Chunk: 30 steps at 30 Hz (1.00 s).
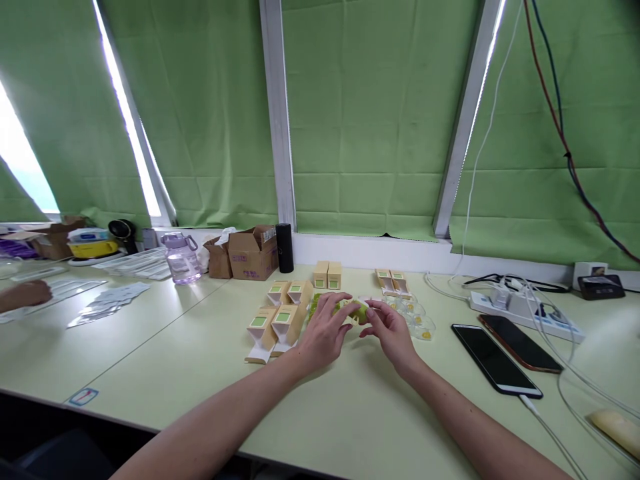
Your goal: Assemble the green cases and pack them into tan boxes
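A small light-green object [361, 311], its kind too small to make out, is between my two hands above the table. My right hand [393, 337] pinches its right end between thumb and fingers. My left hand [324, 333] is closed on its left side, with the fingers bent over it and partly hiding it. More green pieces [314, 305] show just behind my left hand. Left of that hand stand several small tan boxes [283, 320], each with a green square, the nearest with flaps open. Clear plastic cups [424, 328] with something yellow inside lie behind my right hand.
Two closed tan boxes [327, 275] and open ones [393, 283] stand farther back. Two phones [495, 360] and a power strip [530, 317] with cables lie right. A water bottle [183, 259], carton [253, 255] and black cylinder [285, 248] stand left. Another person's hand [30, 295] is far left.
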Tool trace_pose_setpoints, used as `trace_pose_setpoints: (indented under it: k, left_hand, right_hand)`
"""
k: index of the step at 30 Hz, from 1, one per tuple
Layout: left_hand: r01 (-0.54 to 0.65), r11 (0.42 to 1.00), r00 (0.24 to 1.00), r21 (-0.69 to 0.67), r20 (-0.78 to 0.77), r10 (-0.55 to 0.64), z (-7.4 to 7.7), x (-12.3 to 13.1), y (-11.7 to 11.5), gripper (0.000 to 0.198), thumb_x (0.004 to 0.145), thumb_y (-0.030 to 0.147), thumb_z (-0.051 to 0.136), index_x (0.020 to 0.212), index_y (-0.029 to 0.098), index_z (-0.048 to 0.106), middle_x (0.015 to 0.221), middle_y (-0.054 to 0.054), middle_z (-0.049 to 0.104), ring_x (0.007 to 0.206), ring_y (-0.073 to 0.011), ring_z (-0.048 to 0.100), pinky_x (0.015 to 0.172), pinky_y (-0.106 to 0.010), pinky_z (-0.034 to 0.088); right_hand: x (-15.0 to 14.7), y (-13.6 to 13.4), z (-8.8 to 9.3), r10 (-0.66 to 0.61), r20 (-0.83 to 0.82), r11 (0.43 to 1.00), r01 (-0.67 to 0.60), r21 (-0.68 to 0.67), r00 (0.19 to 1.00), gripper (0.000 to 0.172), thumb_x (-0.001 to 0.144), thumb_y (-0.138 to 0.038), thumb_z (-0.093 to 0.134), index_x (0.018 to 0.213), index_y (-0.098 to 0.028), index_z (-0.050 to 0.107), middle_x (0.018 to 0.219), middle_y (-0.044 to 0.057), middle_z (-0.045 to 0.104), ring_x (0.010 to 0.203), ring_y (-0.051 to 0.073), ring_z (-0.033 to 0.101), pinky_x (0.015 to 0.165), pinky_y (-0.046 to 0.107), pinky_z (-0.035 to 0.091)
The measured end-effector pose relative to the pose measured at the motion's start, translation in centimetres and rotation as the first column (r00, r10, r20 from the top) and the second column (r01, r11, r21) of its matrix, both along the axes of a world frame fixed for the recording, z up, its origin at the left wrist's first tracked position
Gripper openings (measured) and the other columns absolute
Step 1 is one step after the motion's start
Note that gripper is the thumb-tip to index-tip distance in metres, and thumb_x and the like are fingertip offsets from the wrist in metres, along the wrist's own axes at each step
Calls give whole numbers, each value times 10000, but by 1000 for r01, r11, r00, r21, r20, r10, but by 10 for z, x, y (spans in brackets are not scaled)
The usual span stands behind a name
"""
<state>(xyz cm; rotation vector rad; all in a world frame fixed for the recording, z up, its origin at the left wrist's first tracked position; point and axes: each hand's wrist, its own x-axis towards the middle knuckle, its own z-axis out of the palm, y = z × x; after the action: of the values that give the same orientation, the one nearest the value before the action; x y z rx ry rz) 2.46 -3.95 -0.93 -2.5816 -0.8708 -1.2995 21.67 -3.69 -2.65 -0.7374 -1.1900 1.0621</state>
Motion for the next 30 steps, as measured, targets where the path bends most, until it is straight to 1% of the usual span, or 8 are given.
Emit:
trace_pose_setpoints:
  k: [9,15,19,22,25,28,29,30]
  left_hand:
    - [-13,996,997,84,-70,19,-2,0,4,483,967,63,562,1415,242,541,1345,-140,578,1297,-307,508,1059,-516,538]
    - [3,993,999,119,-48,3,0,1,4,453,961,72,578,1387,225,566,1268,-134,632,1238,-303,564,1026,-509,565]
    - [-1,997,1000,83,-23,3,1,0,5,402,988,132,598,1378,225,577,1271,-132,644,1248,-303,563,1040,-508,553]
    - [11,1000,1000,28,9,-11,1,0,5,387,982,154,628,1361,221,591,1263,-129,658,1240,-304,562,1045,-510,540]
    - [27,999,996,-47,90,-22,2,0,6,386,945,173,691,1323,218,626,1234,-129,679,1232,-308,565,1048,-506,528]
    - [58,986,972,-158,232,-20,1,1,9,363,914,210,740,1268,228,666,1214,-124,692,1222,-304,583,1053,-499,520]
    - [74,975,957,-208,289,-11,0,1,11,349,909,234,750,1250,230,679,1215,-123,694,1211,-298,595,1044,-487,527]
    - [91,960,938,-265,346,6,-1,1,14,336,905,269,759,1232,231,692,1218,-122,697,1192,-290,612,1026,-468,538]
  right_hand:
    - [-1,-8,10,93,8,991,-92,-102,996,588,721,-721,827,910,-170,744,772,45,708,673,187,671,549,305,580]
    - [-1,-9,9,100,20,991,-98,-92,995,589,720,-753,810,819,-179,718,709,35,680,626,174,638,523,284,529]
    - [1,-7,6,91,43,993,-88,-80,995,612,738,-781,773,772,-174,703,678,43,668,606,177,622,519,290,500]
    - [4,-4,4,78,68,994,-72,-78,995,628,742,-796,752,804,-172,715,669,49,669,599,176,601,518,288,469]
    - [8,-2,2,34,171,998,-24,-59,985,633,806,-802,666,852,-174,731,643,39,643,570,167,544,501,282,412]
    - [17,-1,6,-106,402,994,92,55,910,509,939,-666,557,923,-191,738,671,36,649,606,186,558,556,300,414]
    - [20,-2,9,-179,504,983,135,122,845,422,969,-573,544,954,-200,738,706,39,671,646,197,584,602,310,432]
    - [24,-3,13,-257,615,966,172,195,745,336,986,-475,531,982,-209,738,743,42,694,673,203,601,631,315,434]
